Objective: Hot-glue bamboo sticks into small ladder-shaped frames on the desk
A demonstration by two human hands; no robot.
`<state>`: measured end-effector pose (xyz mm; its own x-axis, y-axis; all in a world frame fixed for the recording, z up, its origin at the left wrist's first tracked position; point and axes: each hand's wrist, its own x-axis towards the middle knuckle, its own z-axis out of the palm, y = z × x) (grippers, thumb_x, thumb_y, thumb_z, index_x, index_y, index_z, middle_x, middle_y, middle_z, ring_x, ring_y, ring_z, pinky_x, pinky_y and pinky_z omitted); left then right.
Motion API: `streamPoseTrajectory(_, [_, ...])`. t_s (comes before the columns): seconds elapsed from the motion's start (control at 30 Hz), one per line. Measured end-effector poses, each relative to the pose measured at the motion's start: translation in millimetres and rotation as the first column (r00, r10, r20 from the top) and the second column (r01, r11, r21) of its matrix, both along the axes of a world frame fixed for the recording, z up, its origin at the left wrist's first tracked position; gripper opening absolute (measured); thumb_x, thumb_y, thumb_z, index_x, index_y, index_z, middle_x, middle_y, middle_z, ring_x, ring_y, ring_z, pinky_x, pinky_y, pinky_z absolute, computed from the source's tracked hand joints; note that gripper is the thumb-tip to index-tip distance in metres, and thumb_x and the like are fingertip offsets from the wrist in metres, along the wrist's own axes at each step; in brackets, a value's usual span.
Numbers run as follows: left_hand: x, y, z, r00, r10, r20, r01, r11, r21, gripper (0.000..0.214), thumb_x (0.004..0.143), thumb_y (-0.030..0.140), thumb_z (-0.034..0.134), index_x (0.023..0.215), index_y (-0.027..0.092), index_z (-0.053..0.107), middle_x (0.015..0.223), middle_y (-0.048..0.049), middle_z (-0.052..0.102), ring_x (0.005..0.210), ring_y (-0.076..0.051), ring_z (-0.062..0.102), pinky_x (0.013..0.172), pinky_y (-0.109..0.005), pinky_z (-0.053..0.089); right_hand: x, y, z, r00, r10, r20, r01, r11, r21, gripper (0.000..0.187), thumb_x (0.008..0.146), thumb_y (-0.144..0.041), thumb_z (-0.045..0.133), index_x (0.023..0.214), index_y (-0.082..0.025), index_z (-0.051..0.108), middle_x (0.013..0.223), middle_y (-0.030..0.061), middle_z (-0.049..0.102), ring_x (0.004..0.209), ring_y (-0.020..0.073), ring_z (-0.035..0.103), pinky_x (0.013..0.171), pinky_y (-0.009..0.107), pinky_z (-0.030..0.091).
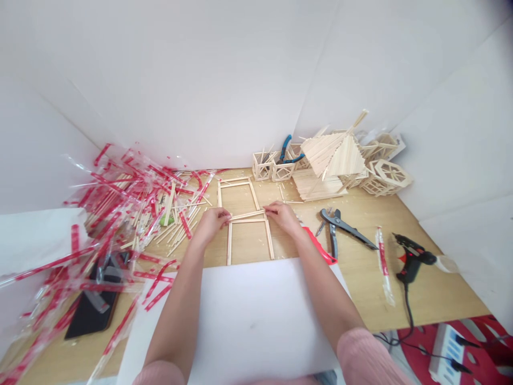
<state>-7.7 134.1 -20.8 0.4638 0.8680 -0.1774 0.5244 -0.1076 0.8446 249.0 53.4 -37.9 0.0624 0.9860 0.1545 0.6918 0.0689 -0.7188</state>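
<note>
My left hand and my right hand pinch the two ends of thin wooden sticks laid crosswise on the table. The sticks form the top bar of a rectangular stick frame whose two long sides run toward me. A second, similar stick frame lies just beyond it. Both hands have fingers closed on the stick ends.
A white sheet covers the near table. A heap of red-striped clear wrappers and loose sticks fills the left, with a dark phone. Black cutters, a glue gun, stick cubes and stick models stand right.
</note>
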Motion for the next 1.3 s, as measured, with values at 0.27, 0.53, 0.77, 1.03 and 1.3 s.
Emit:
streamPoseTrajectory(0.27, [0.2,-0.3,4.3,0.995,0.024,-0.097,-0.01,0.99,0.138,0.026,0.074,0.039,0.057,0.076,0.016,0.069,0.062,-0.0027,0.065,0.055,-0.015,0.056,0.056,-0.026,0.038,-2.1,0.8,-2.7,0.998,0.015,0.061,-0.016,1.0,0.01,0.017,0.082,-0.017,0.061,0.092,-0.023,0.074,0.09,0.0054,0.068,0.082,0.0149,0.062,0.078,0.026,0.046])
streamPoseTrajectory(0.53, [-4.8,3.0,10.2,0.996,-0.038,-0.084,0.056,0.972,0.228,0.025,0.075,0.038,0.058,0.081,0.018,0.071,0.086,-0.0067,0.07,0.084,-0.021,0.062,0.08,-0.031,0.044,-4.7,-1.2,3.1,0.982,0.036,0.185,-0.037,0.999,-0.002,0.019,0.086,-0.02,0.057,0.093,-0.021,0.074,0.09,0.0058,0.068,0.082,0.0144,0.061,0.077,0.024,0.044])
streamPoseTrajectory(0.77, [-9.4,3.6,12.4,0.994,-0.109,-0.027,0.112,0.958,0.264,0.021,0.076,0.033,0.059,0.084,0.018,0.072,0.092,-0.0071,0.068,0.088,-0.02,0.062,0.085,-0.031,0.044,-5.7,-1.2,5.7,0.981,0.025,0.192,-0.023,1.0,-0.014,0.018,0.084,-0.019,0.058,0.091,-0.019,0.075,0.088,0.0065,0.067,0.08,0.0149,0.061,0.077,0.024,0.044])
streamPoseTrajectory(1.03, [-6.6,1.4,9.6,0.974,-0.121,-0.193,0.189,0.902,0.388,0.024,0.082,0.03,0.053,0.089,0.018,0.072,0.092,-0.0078,0.067,0.084,-0.02,0.061,0.081,-0.032,0.045,-7.7,-1.8,8.7,0.982,0.011,0.191,-0.005,0.999,-0.032,0.018,0.085,-0.02,0.058,0.088,-0.021,0.075,0.088,0.0058,0.067,0.08,0.0143,0.061,0.076,0.025,0.044])
streamPoseTrajectory(1.3, [-8.7,6.0,0.1,0.943,-0.144,-0.301,0.282,0.824,0.491,0.022,0.084,0.029,0.055,0.088,0.02,0.074,0.092,-0.0084,0.066,0.085,-0.02,0.059,0.081,-0.032,0.042,-8.1,-1.6,9.8,0.98,0.018,0.197,-0.013,1.0,-0.026,0.018,0.085,-0.02,0.057,0.086,-0.02,0.075,0.086,0.0061,0.067,0.079,0.0148,0.061,0.075,0.025,0.044])
